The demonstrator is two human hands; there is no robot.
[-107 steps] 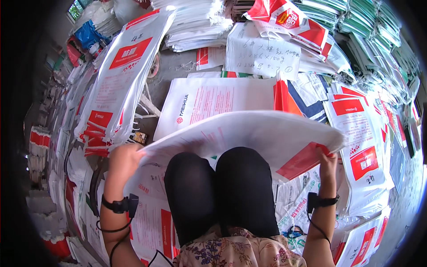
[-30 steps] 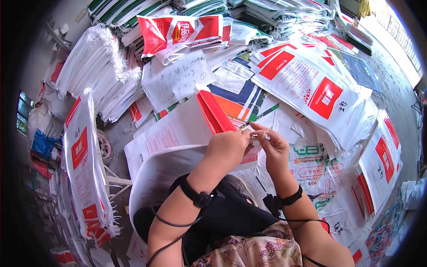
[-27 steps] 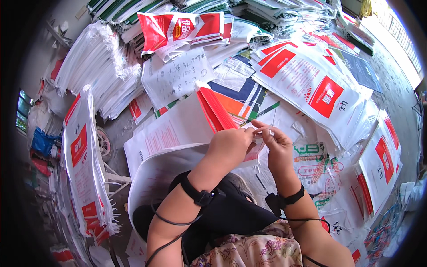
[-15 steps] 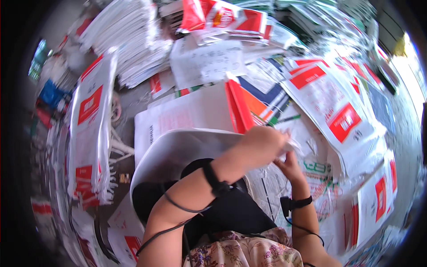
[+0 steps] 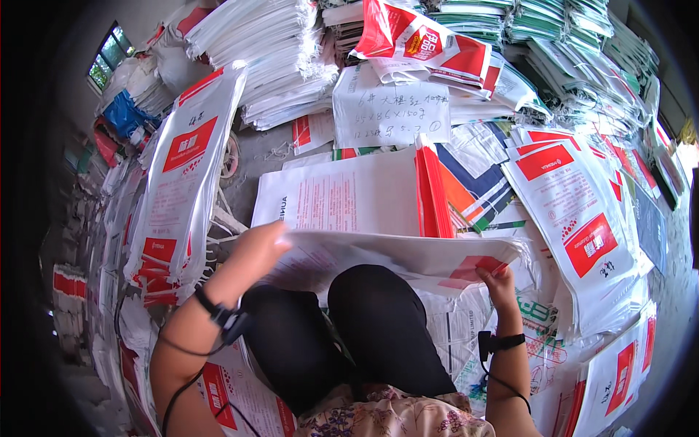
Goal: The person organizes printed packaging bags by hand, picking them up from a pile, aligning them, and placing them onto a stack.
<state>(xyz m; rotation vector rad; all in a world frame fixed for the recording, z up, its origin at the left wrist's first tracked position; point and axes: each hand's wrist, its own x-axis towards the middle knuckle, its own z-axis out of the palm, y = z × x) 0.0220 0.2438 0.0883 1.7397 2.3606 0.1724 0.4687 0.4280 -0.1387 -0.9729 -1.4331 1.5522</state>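
Note:
A white woven sack with a red printed patch is stretched across above my knees. My left hand is closed at its left end, knuckles up; its fingertips are partly hidden and a little blurred. At the other end my right hand pinches the sack's edge beside the red patch, thumb on top. Just beyond the held sack lies a flat stack of similar white sacks with red edges folded up at its right side.
Bundled sacks lean over a pale frame at the left. Another fanned pile lies on the right. Tall stacks rise at the back, with a handwritten white sheet before them. Cables hang from bands on both my wrists.
My left hand has swung from beside my right hand across to the left. The sack, formerly curled up around my left side, now lies straighter. My right hand stays at the right.

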